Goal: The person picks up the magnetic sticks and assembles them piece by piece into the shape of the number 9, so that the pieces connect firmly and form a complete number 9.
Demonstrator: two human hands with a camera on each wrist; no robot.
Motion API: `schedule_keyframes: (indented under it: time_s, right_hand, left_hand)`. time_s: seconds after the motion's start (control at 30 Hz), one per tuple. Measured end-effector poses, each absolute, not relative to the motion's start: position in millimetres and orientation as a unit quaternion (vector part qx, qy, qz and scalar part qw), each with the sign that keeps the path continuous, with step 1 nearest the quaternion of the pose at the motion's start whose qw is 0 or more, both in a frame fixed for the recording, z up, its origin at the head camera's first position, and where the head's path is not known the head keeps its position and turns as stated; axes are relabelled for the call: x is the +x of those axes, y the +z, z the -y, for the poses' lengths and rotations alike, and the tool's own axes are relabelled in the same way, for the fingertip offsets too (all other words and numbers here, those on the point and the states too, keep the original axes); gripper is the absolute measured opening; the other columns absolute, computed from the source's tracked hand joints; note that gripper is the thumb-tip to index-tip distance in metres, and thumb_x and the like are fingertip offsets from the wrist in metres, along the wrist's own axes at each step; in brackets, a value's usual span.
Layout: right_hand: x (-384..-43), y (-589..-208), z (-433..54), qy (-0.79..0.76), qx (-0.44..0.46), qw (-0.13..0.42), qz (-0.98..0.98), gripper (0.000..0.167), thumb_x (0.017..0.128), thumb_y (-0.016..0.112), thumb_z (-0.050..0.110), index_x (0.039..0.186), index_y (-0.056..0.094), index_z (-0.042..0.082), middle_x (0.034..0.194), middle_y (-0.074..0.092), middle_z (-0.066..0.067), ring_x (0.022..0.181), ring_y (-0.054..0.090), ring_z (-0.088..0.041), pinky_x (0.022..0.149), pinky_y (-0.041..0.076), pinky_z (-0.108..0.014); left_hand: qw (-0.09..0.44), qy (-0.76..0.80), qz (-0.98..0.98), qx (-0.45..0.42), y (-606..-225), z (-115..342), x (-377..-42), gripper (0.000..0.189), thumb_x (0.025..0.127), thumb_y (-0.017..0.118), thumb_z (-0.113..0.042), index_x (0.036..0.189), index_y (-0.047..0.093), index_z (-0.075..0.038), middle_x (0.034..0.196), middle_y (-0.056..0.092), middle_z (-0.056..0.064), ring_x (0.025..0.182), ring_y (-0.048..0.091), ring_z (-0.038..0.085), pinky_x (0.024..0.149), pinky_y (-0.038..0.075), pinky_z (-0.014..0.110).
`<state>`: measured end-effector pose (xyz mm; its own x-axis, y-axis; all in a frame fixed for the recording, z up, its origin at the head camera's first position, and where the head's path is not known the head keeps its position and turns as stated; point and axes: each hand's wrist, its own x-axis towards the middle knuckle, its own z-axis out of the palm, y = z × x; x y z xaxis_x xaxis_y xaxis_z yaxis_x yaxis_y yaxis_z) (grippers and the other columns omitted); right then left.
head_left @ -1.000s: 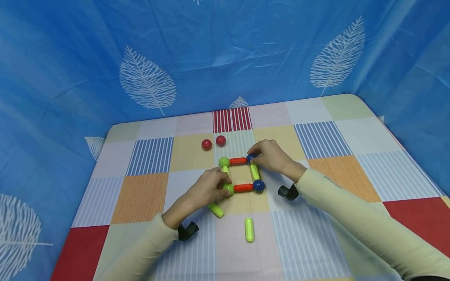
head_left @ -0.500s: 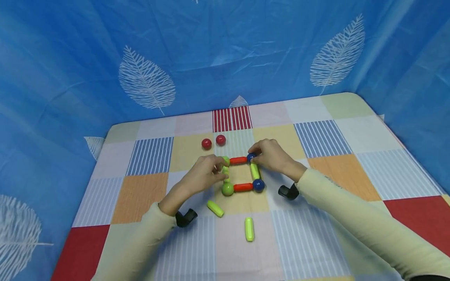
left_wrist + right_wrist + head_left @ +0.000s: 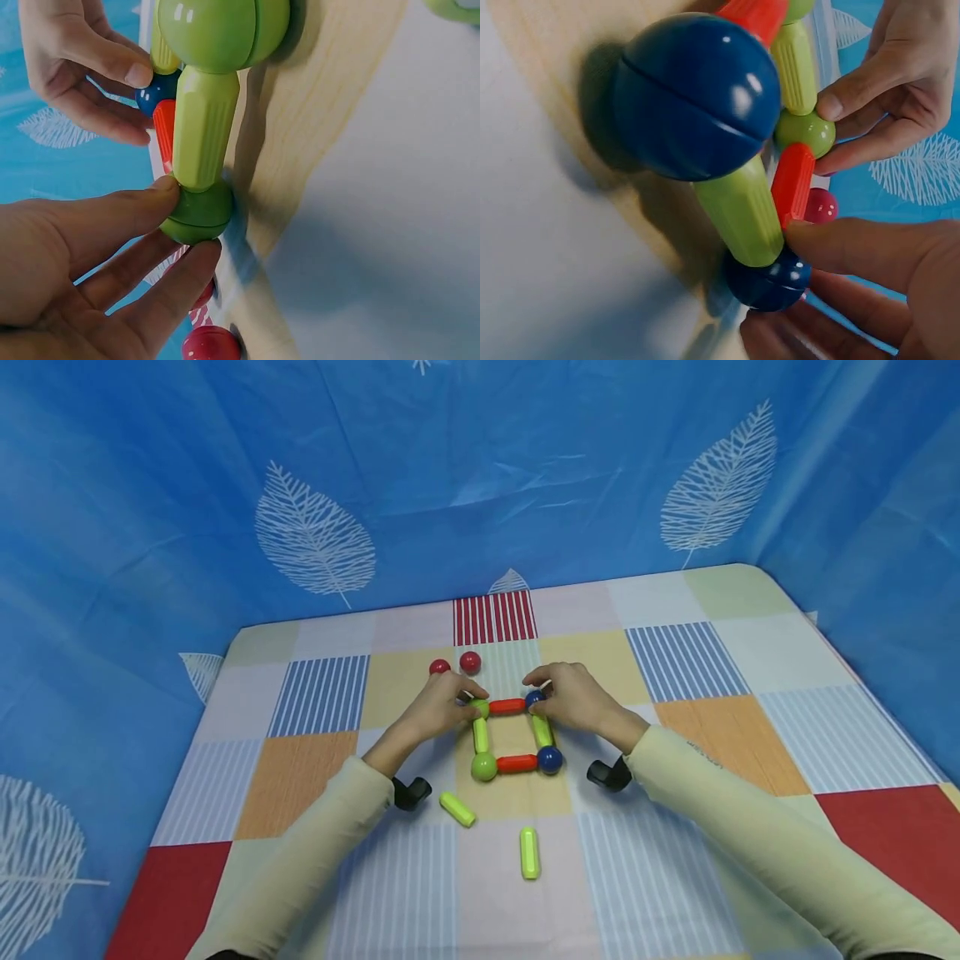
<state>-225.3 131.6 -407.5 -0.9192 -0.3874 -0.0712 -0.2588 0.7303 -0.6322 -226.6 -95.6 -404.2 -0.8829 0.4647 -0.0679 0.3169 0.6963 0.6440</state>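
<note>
1. The person's left hand (image 3: 437, 706) has gone from the near-left corner of the square of rods and balls (image 3: 481, 737) to its far-left corner; the right hand (image 3: 573, 697) has stayed at the far-right one. Both far corners are now held at once, which probably gives even control of that side.
2. The left thumb and fingers pinch the far-left green ball (image 3: 201, 214); the right thumb and fingers pinch the far-right blue ball (image 3: 771, 277).
3. The square is on the patchwork cloth (image 3: 645, 877), between the hands. Whether its far side is slightly raised cannot be told.
4. Its two red rods (image 3: 517, 764) run left to right, along its far and near sides; its yellow-green side rods (image 3: 542, 732) run near to far, the right one leaning left at its far end. The sides look about equal, so the whole has no clear long axis.
5. On the near side of the square, a slanted loose rod (image 3: 457, 808) points its far end leftward, and a straight loose rod (image 3: 529, 852) points near to far. Two red balls (image 3: 470, 662) sit beyond its far-left corner.
</note>
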Motion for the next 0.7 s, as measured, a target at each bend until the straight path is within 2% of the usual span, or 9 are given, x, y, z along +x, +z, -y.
schedule_keyframes:
  time_s: [0.2,0.5,0.7]
  right_hand:
    - [-224.8,-407.9,-134.0,-0.330,-0.169,0.112,-0.922,0.031,0.088,0.073,0.011,0.118,0.071,0.003,0.115,0.070,-0.011,0.109,0.063,-0.028,0.093,0.050,-0.043]
    - [-224.1,-410.8,-133.8,-0.349,-0.153,0.117,-0.917,0.030,0.089,0.071,0.010,0.118,0.071,0.002,0.112,0.072,-0.012,0.108,0.063,-0.028,0.093,0.049,-0.044]
    - [-223.6,-410.5,-133.9,-0.350,-0.148,0.115,-0.918,0.030,0.089,0.072,0.010,0.118,0.072,0.004,0.112,0.072,-0.010,0.108,0.062,-0.027,0.093,0.048,-0.043]
  left_hand:
    - [0.115,0.326,-0.914,0.210,-403.1,95.7,-227.4,0.026,0.087,0.072,0.001,0.112,0.072,0.002,0.112,0.071,0.013,0.103,0.066,0.026,0.083,0.055,0.034]
    - [0.120,0.323,-0.915,0.211,-404.1,94.5,-228.0,0.026,0.088,0.071,0.001,0.113,0.071,0.002,0.114,0.070,0.013,0.106,0.066,0.026,0.087,0.054,0.034]
    - [0.120,0.321,-0.913,0.222,-403.0,95.4,-229.2,0.026,0.087,0.072,0.001,0.113,0.072,0.003,0.112,0.071,0.014,0.104,0.066,0.025,0.084,0.054,0.033]
